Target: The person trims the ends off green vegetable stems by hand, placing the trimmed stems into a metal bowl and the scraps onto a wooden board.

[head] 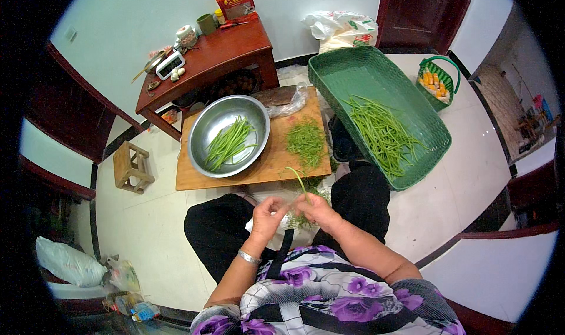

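My right hand [314,209] holds a long green stem [298,179] whose upper end curves up towards the wooden board [273,167]. Close beside it, my left hand [270,213] has thumb and fingers pinched together, slightly blurred; whether something thin is between them, I cannot tell. On the board stands a steel basin [194,158] with green stems [228,145] in it. To its right lies a pile of fine green trimmings [306,143]. More long green stems [382,134] lie in a green woven tray [423,167]. Feathery green bits [300,220] show below my hands.
A red-brown wooden table [212,57] stands behind the board, bearing a white digital timer [171,66] and a red packet [235,0]. A green basket [441,102] of orange-yellow pieces is beyond the tray. At left is a small wooden stool [131,166]. A clear plastic bag [293,103] lies on the board.
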The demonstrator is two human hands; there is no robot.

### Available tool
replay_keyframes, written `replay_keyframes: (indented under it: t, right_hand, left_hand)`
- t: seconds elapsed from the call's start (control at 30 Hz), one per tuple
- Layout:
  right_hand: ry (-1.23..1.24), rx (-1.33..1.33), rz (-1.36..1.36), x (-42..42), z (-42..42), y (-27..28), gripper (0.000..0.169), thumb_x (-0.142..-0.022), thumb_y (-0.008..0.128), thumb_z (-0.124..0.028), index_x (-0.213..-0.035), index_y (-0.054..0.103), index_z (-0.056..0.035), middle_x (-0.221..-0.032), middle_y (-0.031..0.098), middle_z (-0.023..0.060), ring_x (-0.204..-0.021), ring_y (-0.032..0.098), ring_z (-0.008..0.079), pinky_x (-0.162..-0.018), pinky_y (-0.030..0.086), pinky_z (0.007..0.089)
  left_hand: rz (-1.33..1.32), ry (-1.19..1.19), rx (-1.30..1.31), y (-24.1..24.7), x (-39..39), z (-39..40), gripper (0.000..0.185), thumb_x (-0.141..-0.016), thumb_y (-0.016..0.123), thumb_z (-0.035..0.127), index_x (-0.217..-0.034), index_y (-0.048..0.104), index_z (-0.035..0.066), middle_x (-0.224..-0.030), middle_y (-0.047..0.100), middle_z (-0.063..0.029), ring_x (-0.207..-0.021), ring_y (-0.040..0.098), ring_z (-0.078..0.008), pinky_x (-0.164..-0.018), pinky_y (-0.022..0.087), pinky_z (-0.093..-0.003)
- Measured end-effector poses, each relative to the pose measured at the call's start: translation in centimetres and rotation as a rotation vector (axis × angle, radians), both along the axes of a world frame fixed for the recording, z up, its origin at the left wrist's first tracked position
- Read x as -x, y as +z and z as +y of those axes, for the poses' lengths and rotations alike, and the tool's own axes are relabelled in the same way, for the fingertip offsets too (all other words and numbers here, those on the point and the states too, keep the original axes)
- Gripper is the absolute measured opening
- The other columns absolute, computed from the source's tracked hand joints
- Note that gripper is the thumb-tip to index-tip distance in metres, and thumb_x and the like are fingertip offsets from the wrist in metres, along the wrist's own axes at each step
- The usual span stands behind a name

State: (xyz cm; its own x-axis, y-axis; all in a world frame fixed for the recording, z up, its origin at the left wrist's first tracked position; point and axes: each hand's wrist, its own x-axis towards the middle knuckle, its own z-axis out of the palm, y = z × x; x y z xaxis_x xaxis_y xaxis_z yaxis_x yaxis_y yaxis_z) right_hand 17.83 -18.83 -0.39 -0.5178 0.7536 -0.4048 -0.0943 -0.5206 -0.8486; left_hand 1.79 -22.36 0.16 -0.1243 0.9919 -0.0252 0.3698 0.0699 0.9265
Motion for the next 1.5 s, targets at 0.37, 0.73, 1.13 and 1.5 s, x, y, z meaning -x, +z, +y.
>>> replay_keyframes:
  t: [0.37,0.73,1.13,1.5]
  right_hand:
    - [-0.009,0.107,0.161,-0.36,0.11,-0.47,0.009,-0.079,0.052,-0.015,-0.084,0.047,-0.0084,-0.066,0.051,0.0006,-0.039,0.030,0.0026,-0.035,0.020,0.0173]
    - [0.015,0.069,0.116,-0.32,0.04,-0.18,0.009,-0.078,0.052,-0.016,-0.083,0.048,-0.0081,-0.065,0.050,-0.0003,-0.039,0.029,0.0025,-0.036,0.020,0.0172]
    - [-0.003,0.020,0.043,-0.17,0.01,0.05,0.011,-0.078,0.052,-0.016,-0.084,0.048,-0.0076,-0.064,0.051,0.0000,-0.039,0.029,0.0026,-0.035,0.020,0.0173]
    - [-0.006,-0.047,-0.001,-0.02,-0.05,-0.13,0.009,-0.077,0.053,-0.015,-0.082,0.049,-0.0081,-0.063,0.051,-0.0015,-0.041,0.030,0.0023,-0.038,0.022,0.0169]
  left_hand:
    - [-0.379,0.096,0.161,0.35,0.30,0.28,0.013,-0.075,0.059,0.010,-0.084,0.058,0.001,-0.074,0.058,-0.0025,-0.062,0.050,-0.0071,-0.057,0.041,-0.0197]
    - [-0.416,0.095,0.131,0.00,0.07,0.48,0.012,-0.075,0.059,0.007,-0.085,0.058,0.001,-0.073,0.058,-0.0006,-0.061,0.050,-0.0054,-0.056,0.041,-0.0182]
    - [-0.345,0.080,0.128,-0.17,-0.06,0.32,0.010,-0.075,0.058,0.007,-0.084,0.058,0.001,-0.072,0.056,0.0025,-0.062,0.049,-0.0038,-0.058,0.040,-0.0179]
    - [-0.321,0.107,0.100,-0.37,-0.07,0.35,0.008,-0.075,0.057,0.006,-0.081,0.058,0.001,-0.069,0.055,0.0029,-0.061,0.048,-0.0036,-0.057,0.040,-0.0179]
